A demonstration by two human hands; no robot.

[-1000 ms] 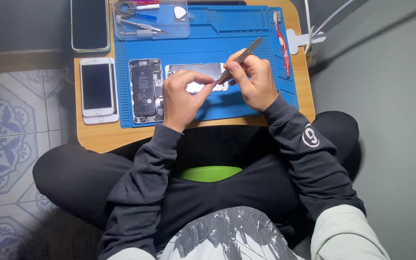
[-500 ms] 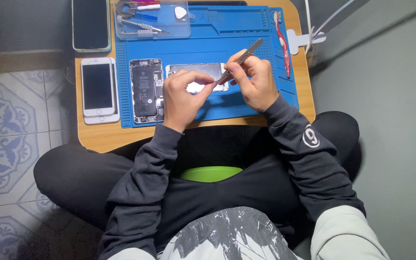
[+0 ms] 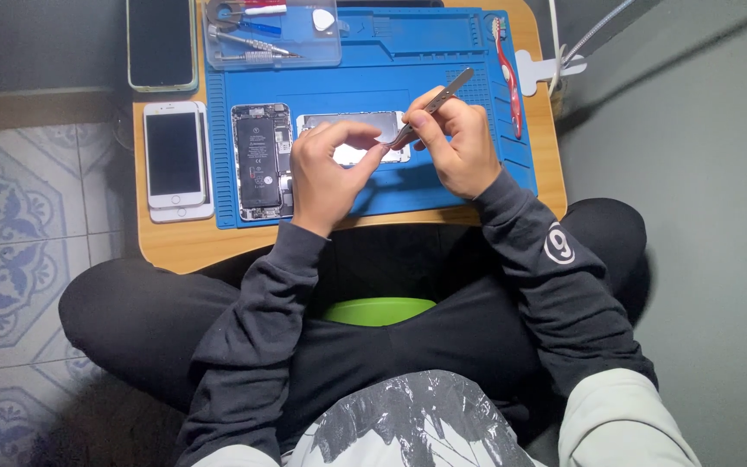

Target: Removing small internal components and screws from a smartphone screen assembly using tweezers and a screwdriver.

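The left hand hovers over the middle of the blue work mat, its fingers curled and its thumb and forefinger pinched down onto the near edge of a detached phone screen panel. The right hand is closed around a pair of metal tweezers, held like a pen, the tips angled down to the right end of that panel, just beside the left fingertips. Whether the tips grip anything is too small to tell.

The mat covers most of a small wooden table set over the person's crossed legs. The panel lies flat at the mat's centre. Just left of it, toward the mat's left edge, rests an opened phone body with its battery and boards showing. Off the mat, along the table's left edge, a white phone lies face up.

Farther back, a red-handled tool lies along the mat's right edge. At the far left corner of the mat sits a clear plastic tray holding small tools, and beside it, past the table's far left corner, a dark phone lies face up.
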